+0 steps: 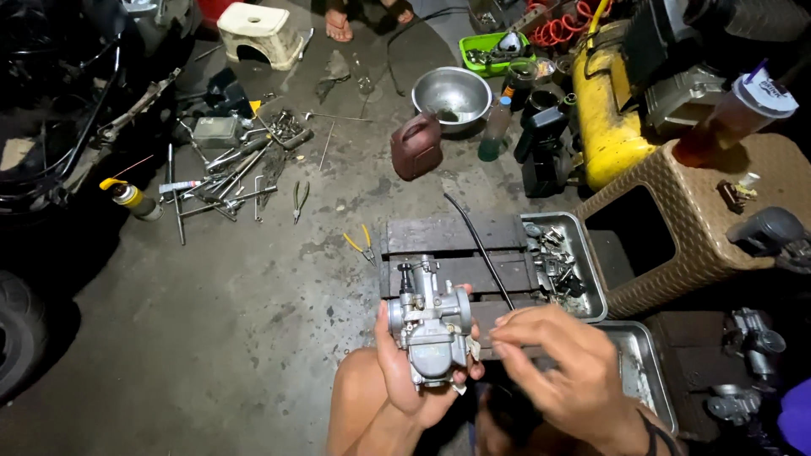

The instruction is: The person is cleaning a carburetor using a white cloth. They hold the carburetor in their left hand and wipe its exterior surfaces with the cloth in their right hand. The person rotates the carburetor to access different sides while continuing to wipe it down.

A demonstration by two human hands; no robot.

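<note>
Two hands are working low in the middle of the frame. Your left hand (414, 371) is cradling a grey metal carburetor (431, 325), its grip wrapping the body from below and behind with the thumb side pressing the left face, so the part is standing upright above your knee. Your right hand (557, 367) is hovering just beside it on the right, fingertips pinching together near the carburetor's lower right edge; whether that narrow grip is closing on a small part I cannot tell.

Judging by how things are lying, the carburetor is looking largely whole, bowl and top fittings in place, so you are probably handling the finer details rather than the main body. Much is lying about unfitted: a metal tray (591, 279) right of centre is holding loose small parts, a second tray (646, 371) is sitting below it, and a black hose (477, 245) is running across the dark wooden pallet (448, 232). Yellow-handled pliers (361, 245) are resting on the floor (228, 338), with scattered tools (232, 177) in the upper left.
</note>
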